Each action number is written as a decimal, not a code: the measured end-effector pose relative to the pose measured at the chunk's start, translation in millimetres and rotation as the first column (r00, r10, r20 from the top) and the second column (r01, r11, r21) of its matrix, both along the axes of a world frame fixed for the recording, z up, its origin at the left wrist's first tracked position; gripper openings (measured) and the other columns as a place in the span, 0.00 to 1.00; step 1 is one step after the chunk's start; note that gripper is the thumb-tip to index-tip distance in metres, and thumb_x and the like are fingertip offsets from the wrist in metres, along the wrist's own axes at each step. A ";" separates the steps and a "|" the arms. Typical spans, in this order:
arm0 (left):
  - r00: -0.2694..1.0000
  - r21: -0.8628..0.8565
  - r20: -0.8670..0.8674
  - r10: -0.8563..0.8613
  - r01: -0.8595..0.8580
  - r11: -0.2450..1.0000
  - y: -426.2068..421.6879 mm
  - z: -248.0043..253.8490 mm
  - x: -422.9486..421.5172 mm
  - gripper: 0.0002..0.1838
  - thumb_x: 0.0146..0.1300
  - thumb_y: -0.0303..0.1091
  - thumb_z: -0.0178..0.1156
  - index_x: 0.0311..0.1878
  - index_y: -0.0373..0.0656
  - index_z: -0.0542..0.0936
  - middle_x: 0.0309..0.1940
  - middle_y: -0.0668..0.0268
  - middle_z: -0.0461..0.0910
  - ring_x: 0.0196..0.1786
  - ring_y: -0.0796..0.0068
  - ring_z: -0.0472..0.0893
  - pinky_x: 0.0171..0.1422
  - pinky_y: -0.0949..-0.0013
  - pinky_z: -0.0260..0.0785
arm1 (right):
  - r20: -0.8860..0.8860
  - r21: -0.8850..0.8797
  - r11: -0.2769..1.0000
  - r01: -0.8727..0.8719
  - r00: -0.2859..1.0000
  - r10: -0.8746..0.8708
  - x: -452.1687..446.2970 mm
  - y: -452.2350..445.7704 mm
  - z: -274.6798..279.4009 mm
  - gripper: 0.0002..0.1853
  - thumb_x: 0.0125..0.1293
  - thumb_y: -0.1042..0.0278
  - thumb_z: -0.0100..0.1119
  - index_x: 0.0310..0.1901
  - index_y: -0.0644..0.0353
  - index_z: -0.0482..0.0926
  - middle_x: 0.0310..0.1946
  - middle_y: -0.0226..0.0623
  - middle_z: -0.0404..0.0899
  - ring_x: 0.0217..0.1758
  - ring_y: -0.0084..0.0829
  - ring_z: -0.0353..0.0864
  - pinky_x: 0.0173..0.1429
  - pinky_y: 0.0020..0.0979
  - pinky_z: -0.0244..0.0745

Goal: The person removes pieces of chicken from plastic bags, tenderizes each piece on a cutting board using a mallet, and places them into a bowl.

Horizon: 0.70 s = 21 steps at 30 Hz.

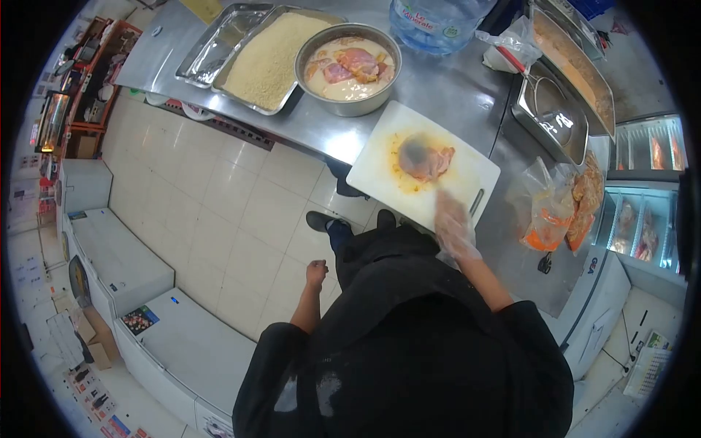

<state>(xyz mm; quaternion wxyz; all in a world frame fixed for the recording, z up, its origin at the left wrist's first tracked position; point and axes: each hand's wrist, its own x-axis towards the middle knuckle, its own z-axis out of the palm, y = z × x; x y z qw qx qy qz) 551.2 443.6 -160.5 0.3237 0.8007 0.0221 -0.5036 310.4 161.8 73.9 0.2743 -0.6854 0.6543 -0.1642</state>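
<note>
A piece of raw meat [438, 163] lies on the white cutting board [372, 175], with orange-yellow marinade around it. Over its left part is the dark, round, motion-smeared head of what looks like a meat mallet [416, 150]. My right hand [454, 219], in a clear plastic glove, is at the board's near edge in line with that head. It seems closed on the mallet's handle, which is too blurred to trace. Bare, my left hand [316, 272] hangs low over the floor, away from the table, its fingers curled with nothing seen in them.
Behind the board stand a metal bowl [301, 67] of meat in creamy liquid, a tray of pale crumbs [266, 62] and a large water bottle [438, 25]. Rightward are a metal container [526, 109] with a strainer and plastic bags [548, 212]. Chest freezers [204, 343] line the left.
</note>
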 end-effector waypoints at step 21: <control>0.993 0.051 -0.088 -0.075 0.080 0.996 -18.8 13.7 53.8 0.12 0.52 0.35 0.50 0.35 0.36 0.72 0.20 0.65 0.73 0.22 0.78 0.71 0.22 0.76 0.60 | -0.225 -0.185 0.968 0.171 0.951 -0.211 46.6 -63.0 -40.8 0.17 0.49 0.57 0.52 0.35 0.63 0.72 0.31 0.46 0.74 0.35 0.45 0.72 0.41 0.37 0.67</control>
